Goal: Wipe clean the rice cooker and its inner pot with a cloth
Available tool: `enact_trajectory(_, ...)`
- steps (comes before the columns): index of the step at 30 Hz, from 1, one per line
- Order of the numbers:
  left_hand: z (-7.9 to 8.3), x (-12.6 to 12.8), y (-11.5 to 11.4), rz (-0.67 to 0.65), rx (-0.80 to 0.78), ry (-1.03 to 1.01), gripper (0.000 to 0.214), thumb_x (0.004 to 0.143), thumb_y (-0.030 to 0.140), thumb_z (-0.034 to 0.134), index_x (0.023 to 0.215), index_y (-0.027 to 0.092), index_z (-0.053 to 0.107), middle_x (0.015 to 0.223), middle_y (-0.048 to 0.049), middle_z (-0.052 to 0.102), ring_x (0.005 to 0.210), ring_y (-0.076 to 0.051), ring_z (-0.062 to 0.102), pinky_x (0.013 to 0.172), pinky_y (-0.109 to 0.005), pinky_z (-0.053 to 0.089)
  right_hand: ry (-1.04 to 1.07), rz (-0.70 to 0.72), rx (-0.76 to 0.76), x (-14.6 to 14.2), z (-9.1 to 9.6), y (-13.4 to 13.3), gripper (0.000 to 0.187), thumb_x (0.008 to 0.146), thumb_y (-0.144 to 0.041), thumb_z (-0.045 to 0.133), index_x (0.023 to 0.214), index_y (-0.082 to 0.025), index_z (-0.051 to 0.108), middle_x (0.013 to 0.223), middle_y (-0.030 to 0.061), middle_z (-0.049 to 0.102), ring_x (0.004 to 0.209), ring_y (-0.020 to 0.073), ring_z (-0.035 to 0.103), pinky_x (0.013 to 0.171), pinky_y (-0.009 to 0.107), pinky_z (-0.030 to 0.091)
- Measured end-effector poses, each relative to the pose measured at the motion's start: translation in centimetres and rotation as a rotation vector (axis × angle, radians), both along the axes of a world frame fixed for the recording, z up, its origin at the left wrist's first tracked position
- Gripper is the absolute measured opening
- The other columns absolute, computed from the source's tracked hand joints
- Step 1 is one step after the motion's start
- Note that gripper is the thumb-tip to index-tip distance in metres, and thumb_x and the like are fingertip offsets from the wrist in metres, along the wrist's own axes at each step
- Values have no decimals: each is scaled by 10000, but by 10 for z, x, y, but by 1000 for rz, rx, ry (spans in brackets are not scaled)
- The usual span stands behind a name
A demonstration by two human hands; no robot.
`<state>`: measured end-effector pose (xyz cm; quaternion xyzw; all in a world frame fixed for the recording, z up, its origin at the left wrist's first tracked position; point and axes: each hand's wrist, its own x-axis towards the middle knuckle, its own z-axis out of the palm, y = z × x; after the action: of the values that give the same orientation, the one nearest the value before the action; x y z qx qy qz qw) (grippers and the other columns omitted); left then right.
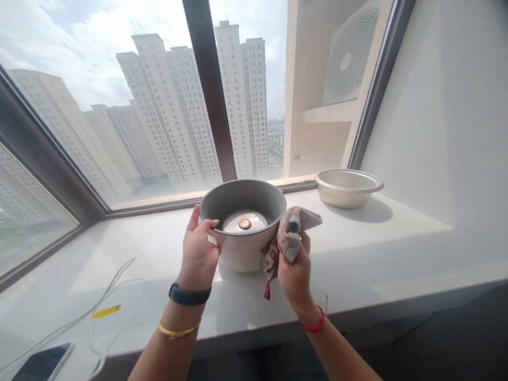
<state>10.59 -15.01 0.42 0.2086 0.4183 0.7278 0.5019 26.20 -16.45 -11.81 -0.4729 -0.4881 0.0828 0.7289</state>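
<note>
A grey round cooker body [243, 248] stands on the white windowsill [357, 248], tipped a little toward me so its heating plate shows inside. My left hand [198, 251] grips its near left rim, thumb over the edge. My right hand [296, 267] is closed on a crumpled pinkish cloth [291, 233] pressed against the cooker's right outer wall.
A shallow metal pot [347, 187] sits at the back right by the window frame [210, 90]. A white cable [99, 296] with a yellow tag [106, 311] and a phone [42, 362] lie at the left. The sill's front edge runs just below my wrists.
</note>
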Motion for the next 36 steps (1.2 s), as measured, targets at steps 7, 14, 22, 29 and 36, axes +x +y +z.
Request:
enact_trajectory(7,-12,18,-31,-84,20,29,655,861,134,533,1480,343,488,1373,-42,626,973,-198,678,531,-218,511,-101,-23,130,-5,5,3,429,877,-118,535,1258,-254,677,1342,115,522,1270,303,535,1063,528,488)
enact_trajectory(14,-34,9,-30,-137,94,278,658,861,271,586,1505,306,456,1299,-65,650,1243,-274,612,1042,-438,516,-585,36,42,-59,-35,-37,649,880,-76,516,1466,-355,545,1324,128,519,1194,342,515,1007,581,506)
enact_trajectory(22,-33,14,-15,62,380,1561,304,925,339,614,1219,313,689,1407,-85,593,1415,-391,389,1122,-812,-42,-1126,-20,-337,11,-37,-39,572,852,-81,517,1308,-378,694,1219,114,631,1109,356,541,900,521,503)
enact_trajectory(29,-21,28,-9,92,327,1858,404,909,588,607,993,204,700,998,-111,690,1065,-383,572,1007,-851,203,-1281,102,-688,106,-13,-26,508,911,-65,482,1187,-407,737,1332,17,645,1170,273,535,842,397,426)
enact_trajectory(36,-22,-36,17,126,510,1645,502,931,561,503,571,215,561,613,-30,550,719,-234,512,837,-466,409,-1183,-301,-923,236,-22,-9,504,949,-125,401,1202,-402,738,1421,27,597,1225,283,534,829,416,427)
